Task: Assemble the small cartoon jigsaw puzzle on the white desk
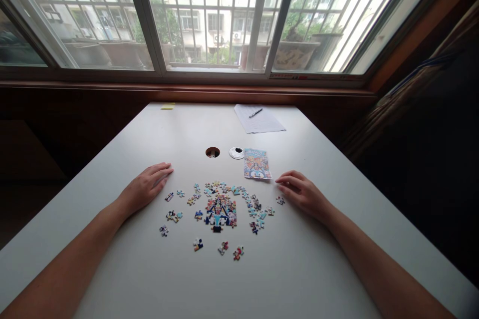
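Note:
My left hand (146, 187) lies flat on the white table (322, 259), fingers stretched out, holding nothing, just left of the scattered jigsaw pieces. My right hand (301, 191) rests palm down on the right, fingers loosely apart, empty, beside a loose piece (280, 200). Between the hands sits a partly joined puzzle block (221, 211) with several loose pieces (197, 244) around it. The small reference picture card (257, 163) lies just beyond, near my right fingertips.
A round cable hole (212, 152) and its white cap (236, 153) sit behind the puzzle. Farther back lie a sheet of paper (259, 120) with a pen (256, 113) and a yellow sticky note (168, 106). A barred window runs across the back.

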Demonstrator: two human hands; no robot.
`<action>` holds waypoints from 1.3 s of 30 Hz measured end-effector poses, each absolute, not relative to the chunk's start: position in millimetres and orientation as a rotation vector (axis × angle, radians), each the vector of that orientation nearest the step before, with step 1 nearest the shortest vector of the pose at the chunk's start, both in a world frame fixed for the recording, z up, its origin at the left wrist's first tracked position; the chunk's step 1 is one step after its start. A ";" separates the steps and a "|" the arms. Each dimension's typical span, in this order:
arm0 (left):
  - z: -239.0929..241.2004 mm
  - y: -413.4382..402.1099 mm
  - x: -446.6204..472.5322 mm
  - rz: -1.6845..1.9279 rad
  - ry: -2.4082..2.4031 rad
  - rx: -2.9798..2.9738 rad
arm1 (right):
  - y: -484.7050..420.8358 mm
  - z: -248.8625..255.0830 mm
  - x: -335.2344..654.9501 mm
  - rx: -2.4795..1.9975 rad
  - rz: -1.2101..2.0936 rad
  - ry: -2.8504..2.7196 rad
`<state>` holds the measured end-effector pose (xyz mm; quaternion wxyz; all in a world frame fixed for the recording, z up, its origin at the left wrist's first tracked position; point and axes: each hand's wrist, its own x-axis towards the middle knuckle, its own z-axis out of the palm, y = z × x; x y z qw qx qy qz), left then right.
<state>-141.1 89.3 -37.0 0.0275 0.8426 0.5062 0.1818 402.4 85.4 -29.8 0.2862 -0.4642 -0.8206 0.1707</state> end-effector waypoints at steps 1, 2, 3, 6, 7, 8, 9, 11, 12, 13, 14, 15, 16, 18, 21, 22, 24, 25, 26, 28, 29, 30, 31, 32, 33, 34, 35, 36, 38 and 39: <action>-36.5 88.7 -140.8 0.555 1.563 2.604 | 84.8 -28.1 402.1 -1.244 0.480 -2.201; -36.0 88.1 -140.5 0.548 1.563 2.605 | 84.4 -26.4 402.1 -1.247 0.511 -2.208; -35.6 87.5 -140.3 0.541 1.564 2.605 | 84.2 -24.7 402.3 -1.250 0.546 -2.215; -35.0 86.3 -140.1 0.528 1.563 2.599 | 84.5 -20.0 404.1 -1.249 0.659 -2.237; -35.0 86.1 -140.2 0.528 1.562 2.597 | 84.7 -18.5 404.8 -1.246 0.697 -2.249; -35.1 86.1 -140.4 0.529 1.562 2.595 | 84.8 -17.0 405.5 -1.243 0.732 -2.261; -35.2 86.2 -140.6 0.529 1.561 2.593 | 84.9 -15.5 406.1 -1.242 0.762 -2.270; -35.3 86.3 -140.8 0.532 1.560 2.591 | 85.0 -12.6 406.6 -1.244 0.800 -2.283; -35.3 86.4 -141.0 0.531 1.560 2.592 | 85.1 -11.3 406.7 -1.243 0.812 -2.291; -35.4 86.5 -141.1 0.530 1.561 2.593 | 85.2 -10.3 406.7 -1.240 0.821 -2.302; -35.6 86.6 -141.3 0.528 1.563 2.594 | 85.4 -9.5 406.7 -1.235 0.829 -2.312; -35.9 86.7 -141.5 0.529 1.565 2.596 | 85.6 -9.0 406.7 -1.229 0.837 -2.321; -36.3 86.8 -141.8 0.530 1.566 2.598 | 85.7 -8.7 406.7 -1.224 0.844 -2.328; -37.3 87.2 -142.5 0.537 1.560 2.604 | 85.8 -8.6 406.9 -1.218 0.855 -2.333; -39.0 87.8 -143.4 0.541 1.548 2.611 | 85.0 -8.9 407.0 -1.213 0.867 -2.343; -39.4 87.9 -143.7 0.538 1.549 2.612 | 84.6 -9.0 407.0 -1.213 0.867 -2.347; -39.8 88.0 -144.0 0.525 1.556 2.613 | 83.6 -9.1 406.8 -1.213 0.865 -2.359; -40.0 88.0 -144.2 0.519 1.560 2.615 | 83.2 -9.0 406.7 -1.214 0.865 -2.366; -40.0 88.0 -144.3 0.515 1.561 2.615 | 82.8 -8.8 406.5 -1.217 0.868 -2.375; -40.1 88.1 -144.4 0.516 1.562 2.616 | 82.0 -8.1 406.1 -1.227 0.876 -2.393; -40.1 88.1 -144.4 0.520 1.561 2.615 | 81.5 -7.7 405.7 -1.233 0.879 -2.403; -40.1 88.2 -144.4 0.523 1.559 2.613 | 81.0 -7.3 405.1 -1.237 0.880 -2.414; -40.1 88.3 -144.4 0.527 1.556 2.612 | 80.4 -6.9 404.3 -1.240 0.879 -2.425; -40.1 88.4 -144.4 0.530 1.553 2.611 | 79.7 -6.5 403.3 -1.240 0.877 -2.435; -40.2 88.5 -144.3 0.533 1.551 2.610 | 78.8 -6.0 402.0 -1.241 0.876 -2.444; -40.3 88.6 -144.3 0.533 1.553 2.609 | 77.7 -5.5 400.3 -1.241 0.876 -2.452; -40.5 88.6 -144.3 0.531 1.555 2.610 | 76.5 -4.9 398.4 -1.243 0.879 -2.459; -40.6 88.7 -144.3 0.529 1.558 2.613 | 75.1 -4.1 396.2 -1.245 0.885 -2.465; -40.8 88.7 -144.3 0.523 1.558 2.620 | 72.3 -2.3 391.7 -1.244 0.898 -2.475; -40.8 88.8 -144.3 0.523 1.555 2.623 | 70.9 -1.4 389.5 -1.239 0.904 -2.479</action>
